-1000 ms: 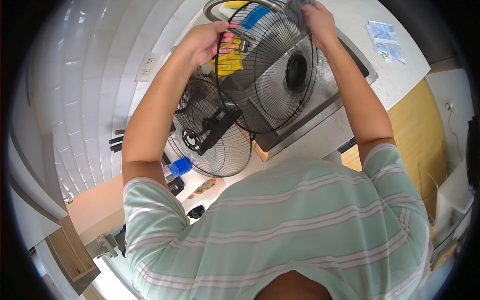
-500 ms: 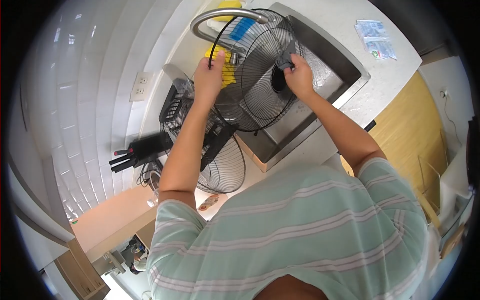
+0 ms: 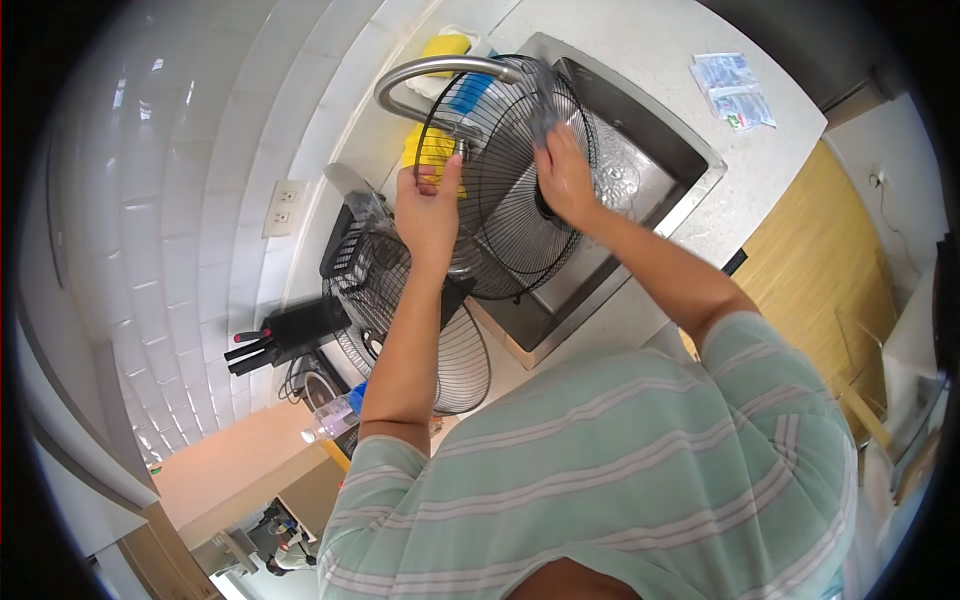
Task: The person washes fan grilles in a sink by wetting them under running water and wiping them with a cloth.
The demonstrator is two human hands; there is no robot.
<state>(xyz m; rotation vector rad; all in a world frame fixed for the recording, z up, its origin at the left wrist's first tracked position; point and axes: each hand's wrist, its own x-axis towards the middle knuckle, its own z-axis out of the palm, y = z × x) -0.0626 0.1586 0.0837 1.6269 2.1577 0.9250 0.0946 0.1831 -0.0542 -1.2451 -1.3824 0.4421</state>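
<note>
Left of the rectangular stainless-steel sink [image 3: 708, 183] stands a black wire fan cage [image 3: 465, 365]. My left hand [image 3: 430, 205] grips the rim of a round black wire fan grille [image 3: 508, 190] tilted over the sink; my right hand [image 3: 567, 180] clutches a limp grey cloth [image 3: 545, 112] against it. Apparently I'm wiping; the next stroke calls for a steady rim. Right of the sink, a blue-and-white plastic packet [image 3: 735, 90] bears unreadable print.
</note>
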